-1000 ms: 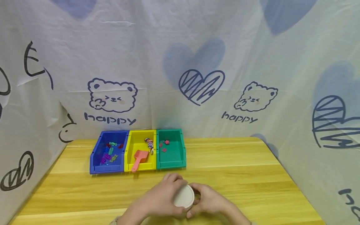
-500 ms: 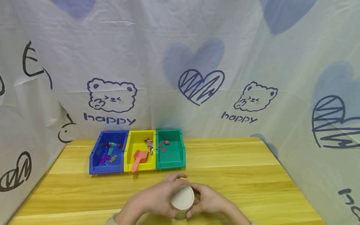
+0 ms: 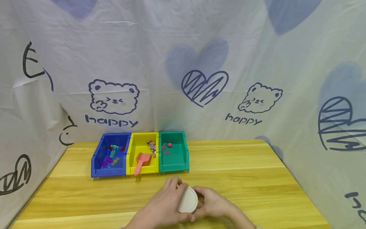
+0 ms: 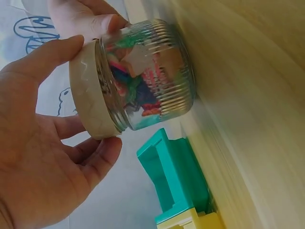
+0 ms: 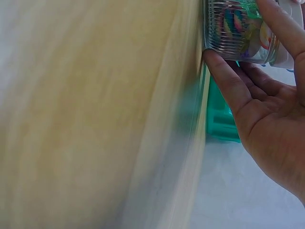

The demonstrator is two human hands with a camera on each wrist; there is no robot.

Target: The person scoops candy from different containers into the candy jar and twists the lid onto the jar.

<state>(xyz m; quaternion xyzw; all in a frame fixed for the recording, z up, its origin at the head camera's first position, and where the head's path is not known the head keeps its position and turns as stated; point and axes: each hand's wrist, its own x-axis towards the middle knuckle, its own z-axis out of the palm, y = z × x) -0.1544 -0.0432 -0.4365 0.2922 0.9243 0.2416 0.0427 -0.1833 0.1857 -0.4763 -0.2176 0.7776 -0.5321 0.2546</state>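
Observation:
A ribbed glass jar (image 4: 143, 76) filled with colourful pieces stands upright on the table near its front edge. Its cream lid (image 3: 188, 200) sits on the mouth. My left hand (image 3: 164, 205) grips the lid by its rim, thumb on one side and fingers on the other. Around the glass body, my right hand (image 3: 213, 203) holds the jar from the right, with thumb and fingers on either side, as the right wrist view shows. From the head view, both hands and the lid hide most of the glass.
Three joined bins stand at the back left: a blue bin (image 3: 110, 173) with wrapped candies, a yellow bin (image 3: 143, 144) with a pink scoop (image 3: 142, 160) and striped candies, and a green bin (image 3: 177, 159) with small pink pieces. A printed cloth (image 3: 171, 111) hangs behind the wooden table (image 3: 243, 165).
My left hand loosens, rolls back to the left with its fingers lifted, then turns forward and grips the lid again. The right hand keeps its hold on the jar.

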